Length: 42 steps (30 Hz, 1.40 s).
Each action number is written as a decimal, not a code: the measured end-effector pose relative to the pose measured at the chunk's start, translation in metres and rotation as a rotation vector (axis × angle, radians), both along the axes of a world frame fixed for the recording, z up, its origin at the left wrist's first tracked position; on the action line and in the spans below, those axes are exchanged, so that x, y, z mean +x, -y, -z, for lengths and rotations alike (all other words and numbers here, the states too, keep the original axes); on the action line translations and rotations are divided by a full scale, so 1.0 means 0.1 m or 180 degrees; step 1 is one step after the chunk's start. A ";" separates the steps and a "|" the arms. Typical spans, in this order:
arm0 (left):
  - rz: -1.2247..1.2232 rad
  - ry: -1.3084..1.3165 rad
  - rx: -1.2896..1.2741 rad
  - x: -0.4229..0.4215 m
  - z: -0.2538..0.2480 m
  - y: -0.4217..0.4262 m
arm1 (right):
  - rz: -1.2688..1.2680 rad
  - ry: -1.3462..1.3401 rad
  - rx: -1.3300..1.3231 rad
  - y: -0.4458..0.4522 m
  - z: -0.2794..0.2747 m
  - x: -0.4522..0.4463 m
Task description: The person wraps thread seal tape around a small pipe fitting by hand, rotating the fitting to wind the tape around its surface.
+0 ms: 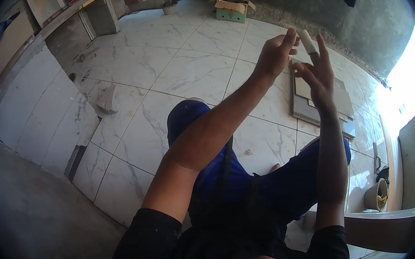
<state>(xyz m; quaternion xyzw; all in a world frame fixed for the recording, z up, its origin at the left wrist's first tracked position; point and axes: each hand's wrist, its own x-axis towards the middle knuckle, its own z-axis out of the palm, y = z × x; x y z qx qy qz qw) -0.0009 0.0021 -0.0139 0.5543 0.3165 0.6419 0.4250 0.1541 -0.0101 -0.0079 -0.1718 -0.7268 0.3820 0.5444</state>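
My left hand point(276, 55) is raised in front of me at the upper right, its fingers curled in and its thumb pointing up. Whether something small is pinched in it is hidden. Close beside it my right hand point(319, 80) is held up with its fingers apart. A white tube-like wrap point(306, 41) covers the upper part of one of its fingers, and the left fingertips are right by this wrap. Below the hands, a stack of flat tile pieces point(302, 89) lies on the floor.
White marbled tiles point(181, 71) cover the floor. A green cardboard box point(231, 15) stands open near the far wall. To the left is a low white-tiled wall point(32, 102); a broken piece point(107, 100) lies beside it. At the lower right sits a bucket point(375, 196).
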 end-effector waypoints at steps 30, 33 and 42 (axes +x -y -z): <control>-0.0286 -0.0176 0.0438 0.00 0.03 -0.02 | 0.0052 -0.0184 -0.0264 0.01 -0.05 0.05; -0.0307 -0.0220 0.0490 -0.01 0.01 -0.04 | 0.0208 -0.0149 -0.0283 -0.01 -0.06 0.08; -0.0430 0.0668 0.0034 -0.10 -0.04 -0.04 | 0.0828 -0.0266 -0.0265 -0.13 -0.07 0.19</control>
